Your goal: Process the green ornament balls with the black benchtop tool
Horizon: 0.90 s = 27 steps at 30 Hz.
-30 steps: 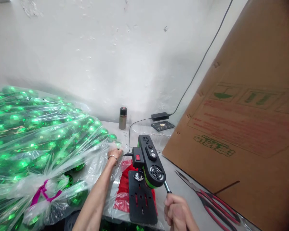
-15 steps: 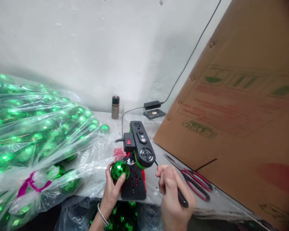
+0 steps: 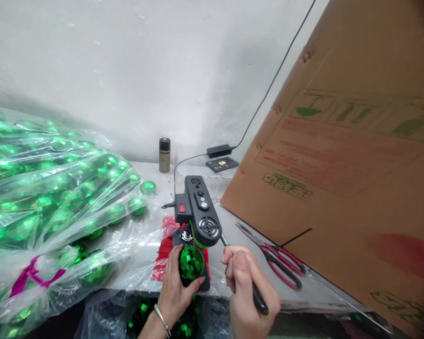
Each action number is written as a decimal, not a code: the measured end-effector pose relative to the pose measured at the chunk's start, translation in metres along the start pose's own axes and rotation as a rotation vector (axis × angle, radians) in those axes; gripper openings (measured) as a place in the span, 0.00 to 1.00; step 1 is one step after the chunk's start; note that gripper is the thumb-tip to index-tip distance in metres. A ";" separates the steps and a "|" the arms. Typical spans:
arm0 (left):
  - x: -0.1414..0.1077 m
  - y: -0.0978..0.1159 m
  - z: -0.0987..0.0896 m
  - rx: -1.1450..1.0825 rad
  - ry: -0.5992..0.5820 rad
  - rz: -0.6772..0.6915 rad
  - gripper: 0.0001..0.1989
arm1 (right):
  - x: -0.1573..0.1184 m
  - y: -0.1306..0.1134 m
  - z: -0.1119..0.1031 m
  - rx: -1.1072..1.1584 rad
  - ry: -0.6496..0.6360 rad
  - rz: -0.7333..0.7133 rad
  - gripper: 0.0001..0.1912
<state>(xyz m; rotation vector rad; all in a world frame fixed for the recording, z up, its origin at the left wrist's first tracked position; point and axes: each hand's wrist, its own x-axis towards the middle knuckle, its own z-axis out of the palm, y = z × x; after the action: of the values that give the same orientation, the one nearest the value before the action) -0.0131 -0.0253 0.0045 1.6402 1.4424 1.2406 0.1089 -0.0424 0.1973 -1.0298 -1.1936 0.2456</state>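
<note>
My left hand [image 3: 176,289], with a bangle at the wrist, grips a shiny green mirrored bauble [image 3: 191,262] between fingers and thumb. The bauble is over the black base plate [image 3: 205,282], just below the near end of a small belt sander [image 3: 201,200] with a black body and green edge; I cannot tell whether they touch. My right hand [image 3: 249,292] is closed around a black-handled tool [image 3: 260,300] with a thin metal shaft. Its shaft reaches the sander's right side, where the far end is hidden. Red sheet material [image 3: 164,252] lies under the base.
Clear plastic bags [image 3: 56,188] of green baubles fill the left, one tied with a magenta ribbon [image 3: 33,275]. Red-and-black scissors [image 3: 279,263] lie beside a large leaning cardboard box [image 3: 321,165]. Farther back are a bottle [image 3: 164,155], a power adapter [image 3: 219,150] and a phone [image 3: 222,164].
My left hand has brought the bauble right and slightly down, over the base plate. My right hand keeps its grip on the tool. The view has shifted slightly.
</note>
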 end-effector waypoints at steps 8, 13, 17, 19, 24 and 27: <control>-0.006 -0.007 -0.006 -0.027 -0.054 0.005 0.41 | -0.003 0.001 -0.002 0.007 -0.007 0.012 0.21; -0.001 0.002 -0.016 -0.152 -0.093 -0.146 0.44 | -0.002 0.000 -0.001 0.005 -0.003 0.023 0.21; 0.016 0.014 -0.030 -0.294 0.042 -0.329 0.42 | -0.003 0.001 -0.002 -0.004 -0.030 0.007 0.20; 0.023 0.017 -0.038 -0.358 0.060 -0.369 0.41 | -0.003 0.001 -0.002 0.001 -0.022 -0.006 0.21; 0.025 0.009 -0.035 -0.263 0.014 -0.279 0.42 | -0.002 -0.001 -0.001 -0.007 -0.015 -0.025 0.21; 0.019 0.001 -0.023 -0.108 0.055 -0.179 0.41 | -0.001 -0.002 -0.001 -0.013 -0.028 -0.034 0.19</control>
<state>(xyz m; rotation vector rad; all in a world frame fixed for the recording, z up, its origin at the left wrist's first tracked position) -0.0350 -0.0098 0.0186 1.3838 1.4931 1.2476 0.1084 -0.0447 0.1983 -1.0197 -1.2385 0.2267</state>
